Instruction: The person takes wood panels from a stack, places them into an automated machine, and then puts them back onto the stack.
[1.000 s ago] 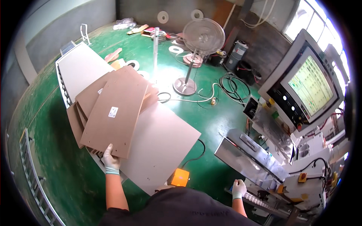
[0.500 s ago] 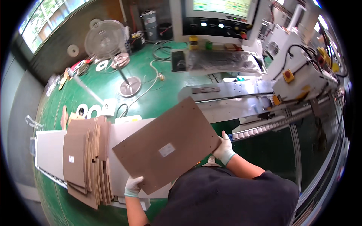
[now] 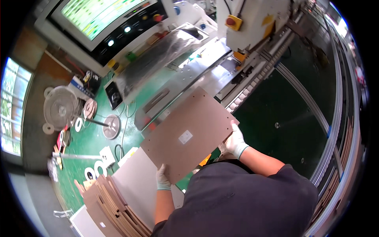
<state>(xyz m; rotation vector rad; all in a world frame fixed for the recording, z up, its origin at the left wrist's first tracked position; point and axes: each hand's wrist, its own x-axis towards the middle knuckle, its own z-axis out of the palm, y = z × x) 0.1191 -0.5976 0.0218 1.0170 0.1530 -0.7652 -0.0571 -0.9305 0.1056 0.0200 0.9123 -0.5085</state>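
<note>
Between my two gloved hands is a flat brown rectangular panel with small holes near its edges and a white label on its face. My left hand grips the near left corner, thumb on top. At the right end, my right hand is closed on the edge, its thumb also on top and its other fingers partly hidden beneath. The far edge of the panel overlaps, in view, the metal bed of a machine; whether they touch I cannot tell.
Brown panels stand stacked at lower left on a pale board. A machine with a lit screen rises at the far left. A roller track runs beyond my right hand. A standing fan is on the green floor.
My view has turned right, so the machine and roller track sit more centrally. The panel, still in both hands, has come over toward the machine bed, away from the stack.
</note>
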